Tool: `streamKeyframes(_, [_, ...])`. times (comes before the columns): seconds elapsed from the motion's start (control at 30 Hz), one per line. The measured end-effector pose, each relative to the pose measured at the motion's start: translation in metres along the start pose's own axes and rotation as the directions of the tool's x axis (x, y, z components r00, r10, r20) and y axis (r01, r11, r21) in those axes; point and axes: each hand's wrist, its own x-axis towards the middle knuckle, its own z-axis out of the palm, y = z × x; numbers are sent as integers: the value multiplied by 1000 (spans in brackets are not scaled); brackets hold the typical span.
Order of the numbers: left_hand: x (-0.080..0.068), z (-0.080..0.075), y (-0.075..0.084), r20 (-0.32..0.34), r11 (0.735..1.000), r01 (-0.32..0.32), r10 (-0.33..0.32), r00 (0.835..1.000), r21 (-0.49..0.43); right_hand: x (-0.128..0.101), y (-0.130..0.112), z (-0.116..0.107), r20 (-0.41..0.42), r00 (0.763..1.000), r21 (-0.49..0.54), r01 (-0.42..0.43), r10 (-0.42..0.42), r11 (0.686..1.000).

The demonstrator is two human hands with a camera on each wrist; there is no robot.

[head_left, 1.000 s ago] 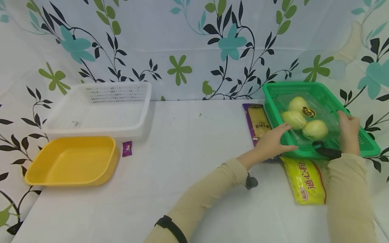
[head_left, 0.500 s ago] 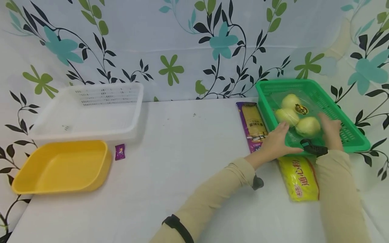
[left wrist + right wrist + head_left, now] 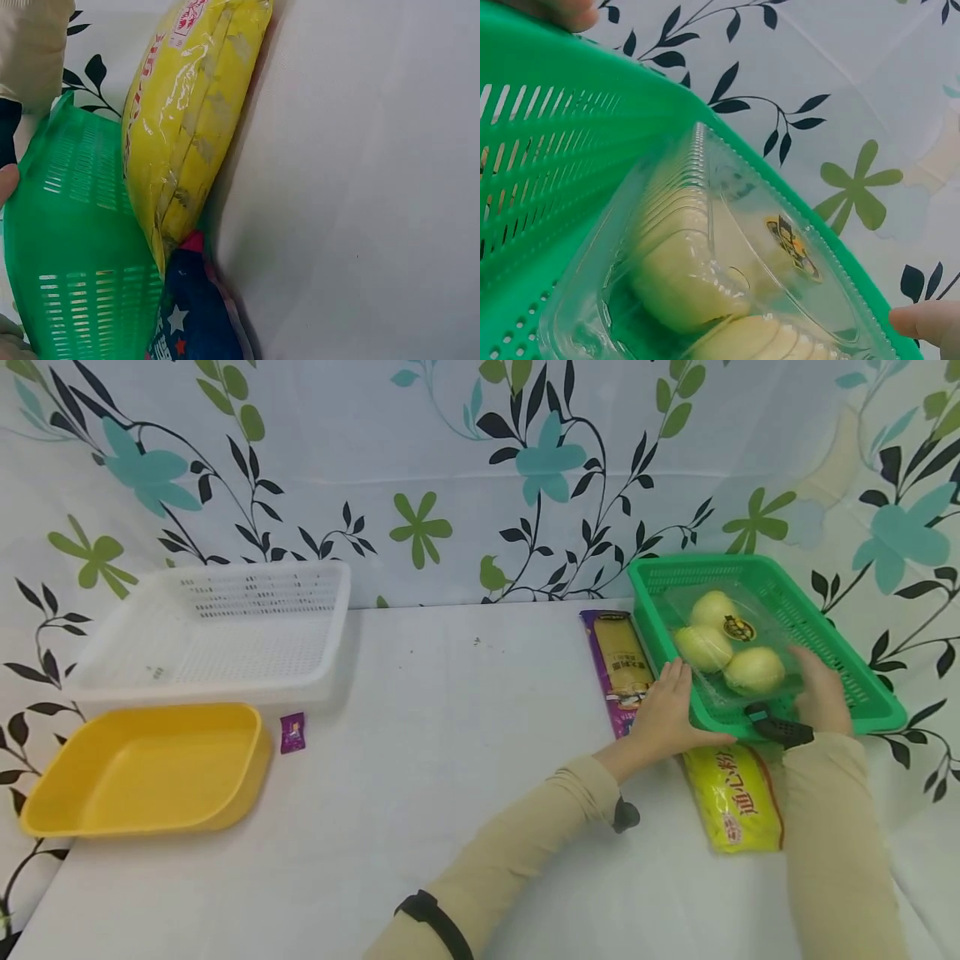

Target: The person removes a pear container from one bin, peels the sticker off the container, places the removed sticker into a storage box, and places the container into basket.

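Note:
A clear plastic fruit box (image 3: 772, 627) with 3 pale yellow-green round fruits (image 3: 753, 672) and a dark-and-gold sticker lies inside the green basket (image 3: 870, 693). At the box's right side my right hand (image 3: 821, 693) grips its edge; most of those fingers are hidden. In the right wrist view a single fingertip shows beside the rim. My left hand (image 3: 663, 714) rests at the basket's front-left corner, fingers extended along the wall and thumb stretched toward the front rim. The slatted basket wall fills the lower left of the left wrist view.
Left of the basket lies a purple-and-gold noodle packet (image 3: 618, 664); in front, a yellow bag (image 3: 735, 797). A dark blue packet (image 3: 195, 311) shows by wrist. Farther left are a white basket (image 3: 262, 647), a yellow tray (image 3: 150, 768) and a small purple sachet (image 3: 292, 732).
The view has shifted slightly. My right hand has moved left, from the basket's right side in to the fruit box's edge. My left hand stays at the basket's corner, its fingers now closer together.

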Motion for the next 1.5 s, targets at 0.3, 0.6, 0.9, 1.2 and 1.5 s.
streamKeyframes(0.3, [1, -4, 3, 0, 994, 59, -60, 998, -93, 15, 54, 0, 76, 990, -27, 119, -117, 992])
streamKeyframes(0.6, [1, -12, 5, 42, 999, 33, -33, 999, 10, -31, -24, -19, 167, 984, 45, 56, -63, 997])
streamKeyframes(0.9, [2, -14, 4, 54, 998, 49, -52, 997, 49, -37, -36, -13, 101, 990, -10, 95, -94, 995])
streamKeyframes(1.2, [2, -11, 2, 43, 994, 63, -67, 997, 84, -14, 0, -6, 9, 994, 30, 106, -106, 994])
streamKeyframes(1.5, [2, -11, 2, 55, 995, 73, -77, 996, 72, 7, 31, -1, 6, 995, 174, 92, -95, 980])
